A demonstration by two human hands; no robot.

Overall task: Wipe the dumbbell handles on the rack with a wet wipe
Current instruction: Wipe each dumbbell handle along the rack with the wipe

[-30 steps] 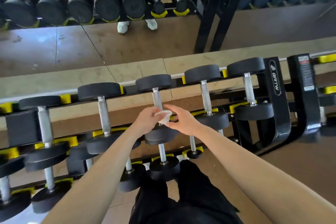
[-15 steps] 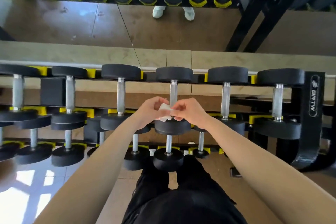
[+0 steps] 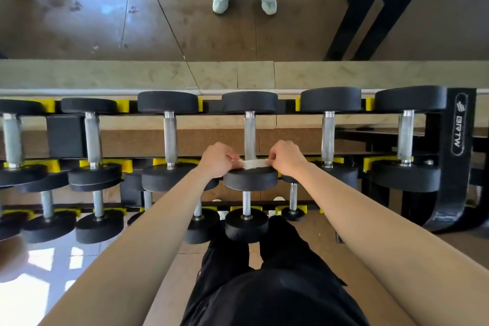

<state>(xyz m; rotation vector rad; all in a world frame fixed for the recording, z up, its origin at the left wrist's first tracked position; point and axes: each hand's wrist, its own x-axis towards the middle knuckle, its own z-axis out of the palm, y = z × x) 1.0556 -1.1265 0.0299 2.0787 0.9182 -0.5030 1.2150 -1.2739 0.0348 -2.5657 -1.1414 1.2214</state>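
A white wet wipe [image 3: 254, 164] is stretched flat between my two hands, just above the near head of the middle dumbbell. My left hand [image 3: 217, 160] pinches its left end and my right hand [image 3: 285, 157] pinches its right end. The wipe lies across the bottom of that dumbbell's silver knurled handle [image 3: 249, 135], at or just in front of it. More dumbbells with black heads and silver handles, such as the handle on the left [image 3: 170, 137] and the handle on the right [image 3: 328, 137], rest on the black rack [image 3: 457, 140] with yellow cradles.
A lower tier holds smaller dumbbells [image 3: 246, 222] near my black-trousered legs [image 3: 264, 286]. Behind the rack a mirror [image 3: 185, 29] reflects the floor, another rack and white shoes. The rack's black end frame stands at the right. Sunlit floor lies at the lower left.
My hands have moved apart and pulled the bunched wipe out into a flat strip. The view has shifted, so the rack now sits level and the middle dumbbell is centred.
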